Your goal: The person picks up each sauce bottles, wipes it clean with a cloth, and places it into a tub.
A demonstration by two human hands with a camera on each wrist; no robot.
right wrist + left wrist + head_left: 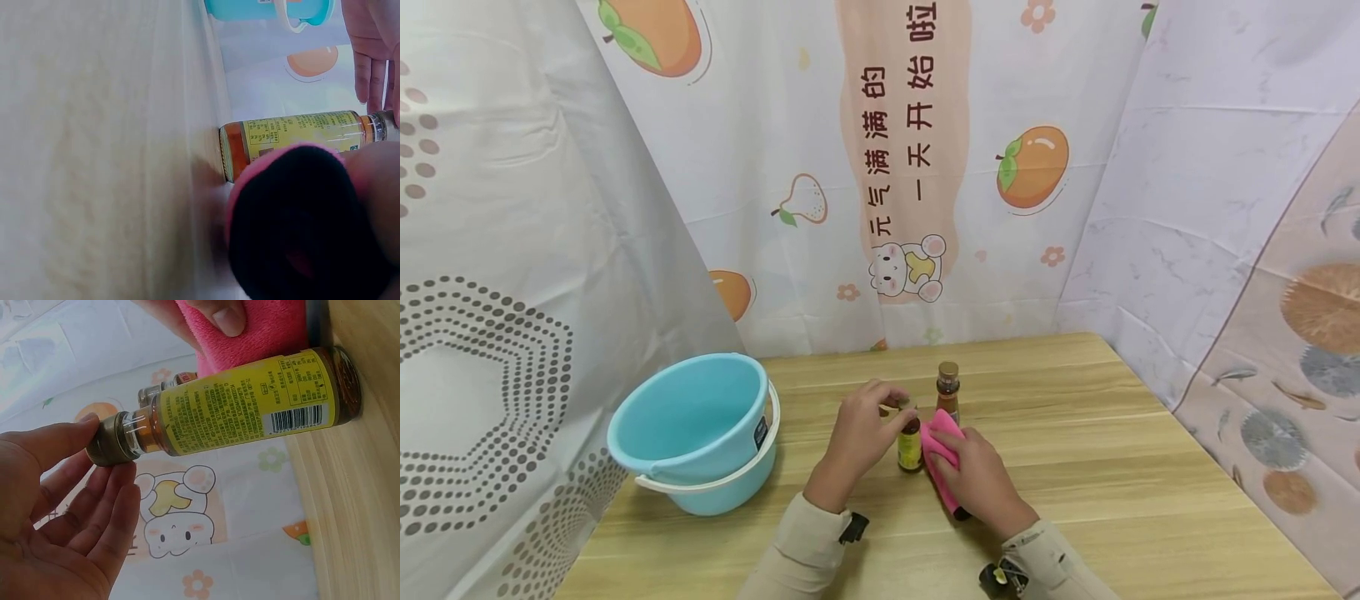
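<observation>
A small glass bottle (910, 452) with a yellow printed label stands upright on the wooden table. My left hand (859, 432) pinches its brown-gold cap (107, 442) between thumb and fingers, the other fingers spread below it. Pressed close against the bottle's right side is a fuzzy pink cloth (943, 425), folded over, with a black end (306, 231) showing in the right wrist view. My right hand (983, 477) grips this cloth, its thumb lying across the pink pile. Just behind the cloth stands a second bottle (948, 390), brown with a gold cap, partly hidden by it.
A light blue bucket (722, 502) with a white handle stands at the table's left side. Behind the table (1120, 467) hangs a white curtain (805, 275) with fruit prints, and further curtains (482, 250) close off the sides.
</observation>
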